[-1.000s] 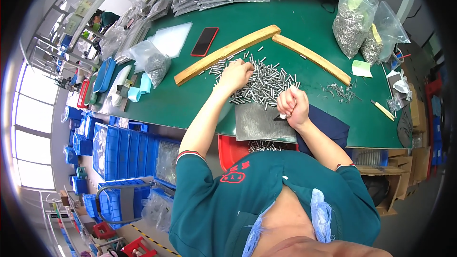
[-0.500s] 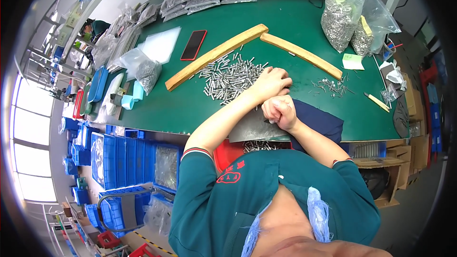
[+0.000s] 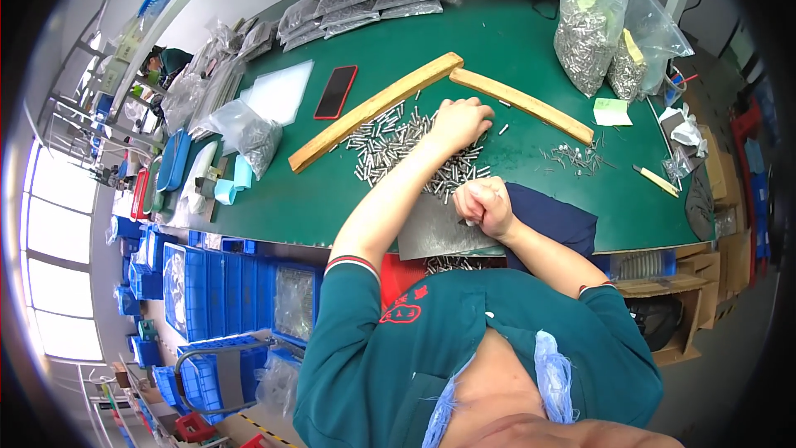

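Note:
A heap of small metal pins is spread on the green table in front of me. Over its right part lies my left hand, palm down, the fingers apart and bent toward the table; pins lie under and around it. Closer to me, my right hand is closed in a fist above a grey metal sheet at the table's edge. What the fist holds, if anything, is hidden. Beside its wrist is a folded dark blue cloth. Below the sheet, a red bin with more pins partly shows.
Two wooden bars form an angle behind the heap. A smaller scatter of metal pieces and a knife lie rightward. Bags of parts stand at the back right; a phone lies left. Blue crates stand beside the table.
My left hand has moved left and away from my right hand, over the heap, uncovering pins at its right side. My right hand stays closed, shifted only slightly.

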Available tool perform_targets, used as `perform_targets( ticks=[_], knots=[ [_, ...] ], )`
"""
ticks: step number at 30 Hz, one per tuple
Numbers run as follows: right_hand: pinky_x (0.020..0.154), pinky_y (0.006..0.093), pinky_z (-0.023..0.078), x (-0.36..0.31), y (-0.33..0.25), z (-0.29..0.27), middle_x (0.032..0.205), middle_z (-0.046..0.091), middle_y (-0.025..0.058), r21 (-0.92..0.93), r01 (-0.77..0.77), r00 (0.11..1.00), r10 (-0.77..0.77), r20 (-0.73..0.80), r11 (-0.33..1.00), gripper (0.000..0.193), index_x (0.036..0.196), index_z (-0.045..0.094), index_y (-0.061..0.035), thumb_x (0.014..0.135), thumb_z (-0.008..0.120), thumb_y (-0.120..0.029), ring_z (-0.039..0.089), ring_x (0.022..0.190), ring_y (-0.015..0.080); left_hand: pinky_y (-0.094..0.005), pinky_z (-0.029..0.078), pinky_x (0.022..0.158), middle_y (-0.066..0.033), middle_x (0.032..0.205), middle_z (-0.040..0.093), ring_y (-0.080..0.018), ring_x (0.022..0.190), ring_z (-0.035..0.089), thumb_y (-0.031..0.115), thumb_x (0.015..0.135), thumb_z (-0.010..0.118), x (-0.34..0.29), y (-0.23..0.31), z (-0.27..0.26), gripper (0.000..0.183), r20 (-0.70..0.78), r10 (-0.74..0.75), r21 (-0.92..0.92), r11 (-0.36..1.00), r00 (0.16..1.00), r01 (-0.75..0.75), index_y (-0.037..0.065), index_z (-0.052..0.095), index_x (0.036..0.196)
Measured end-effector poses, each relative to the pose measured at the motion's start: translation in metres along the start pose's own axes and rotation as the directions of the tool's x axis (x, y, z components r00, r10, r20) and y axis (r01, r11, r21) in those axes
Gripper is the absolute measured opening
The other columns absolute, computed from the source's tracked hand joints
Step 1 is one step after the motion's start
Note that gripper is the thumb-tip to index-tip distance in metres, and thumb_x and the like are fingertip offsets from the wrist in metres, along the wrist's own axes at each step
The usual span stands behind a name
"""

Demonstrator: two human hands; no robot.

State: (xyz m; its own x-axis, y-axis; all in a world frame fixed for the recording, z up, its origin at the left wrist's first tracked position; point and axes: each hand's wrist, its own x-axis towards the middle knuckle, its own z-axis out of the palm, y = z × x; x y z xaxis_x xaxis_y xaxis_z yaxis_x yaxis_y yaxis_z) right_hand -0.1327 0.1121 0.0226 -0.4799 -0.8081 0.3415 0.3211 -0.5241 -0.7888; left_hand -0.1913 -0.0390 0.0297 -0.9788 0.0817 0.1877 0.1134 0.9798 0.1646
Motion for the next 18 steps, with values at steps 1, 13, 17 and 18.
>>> perform_targets(
  ticks=[1, 13, 17, 18],
  knots=[
    [0.041, 0.0228, 0.027, 0.000, 0.000, 0.000, 0.045, 0.039, 0.0046, -0.005, 0.001, 1.000, -0.001, 0.007, 1.000, 0.041, 0.047, 0.035, -0.0055, 0.086, 0.040, -0.020, 0.032, 0.041, 0.0103, -0.0393, 0.042, 0.074, -0.0053, 0.089, 0.059, -0.0234, 0.087, 0.058, 0.027, 0.077, 0.057, 0.008, 0.003, 0.009, 0.020, -0.050, -0.017, 0.033, 0.999, 0.999, 0.018, 0.017, 0.062, 0.094],
    [0.039, 0.0244, 0.025, 0.000, -0.001, 0.000, 0.042, 0.037, 0.0049, 0.005, 0.017, 0.999, -0.017, -0.034, 1.000, 0.043, 0.045, 0.033, -0.0059, 0.085, 0.040, -0.021, 0.032, 0.039, 0.0117, -0.0390, 0.042, 0.067, -0.0088, 0.079, 0.055, -0.0249, 0.082, 0.055, 0.016, 0.073, 0.054, 0.034, 0.005, 0.045, 0.012, -0.253, 0.031, 0.121, 0.993, 0.967, 0.000, 0.008, 0.060, 0.078],
    [0.038, 0.0247, 0.025, 0.002, 0.000, -0.001, 0.041, 0.036, 0.0047, 0.030, 0.030, 0.999, -0.029, -0.044, 0.999, 0.043, 0.045, 0.033, -0.0059, 0.085, 0.040, -0.020, 0.032, 0.038, 0.0120, -0.0386, 0.041, 0.068, -0.0072, 0.081, 0.055, -0.0237, 0.084, 0.054, 0.017, 0.073, 0.058, 0.006, 0.000, 0.008, 0.009, -0.281, -0.018, 0.072, 0.997, 0.959, 0.039, 0.009, 0.059, 0.076],
    [0.038, 0.0249, 0.025, 0.002, -0.001, -0.002, 0.041, 0.036, 0.0045, 0.036, 0.032, 0.998, -0.030, -0.046, 0.999, 0.043, 0.045, 0.033, -0.0062, 0.085, 0.039, -0.020, 0.032, 0.038, 0.0120, -0.0386, 0.041, 0.069, -0.0071, 0.081, 0.056, -0.0248, 0.082, 0.054, 0.016, 0.074, 0.058, -0.006, 0.001, -0.004, 0.008, -0.310, -0.051, 0.009, 0.998, 0.949, 0.056, 0.009, 0.058, 0.077]
  ],
)
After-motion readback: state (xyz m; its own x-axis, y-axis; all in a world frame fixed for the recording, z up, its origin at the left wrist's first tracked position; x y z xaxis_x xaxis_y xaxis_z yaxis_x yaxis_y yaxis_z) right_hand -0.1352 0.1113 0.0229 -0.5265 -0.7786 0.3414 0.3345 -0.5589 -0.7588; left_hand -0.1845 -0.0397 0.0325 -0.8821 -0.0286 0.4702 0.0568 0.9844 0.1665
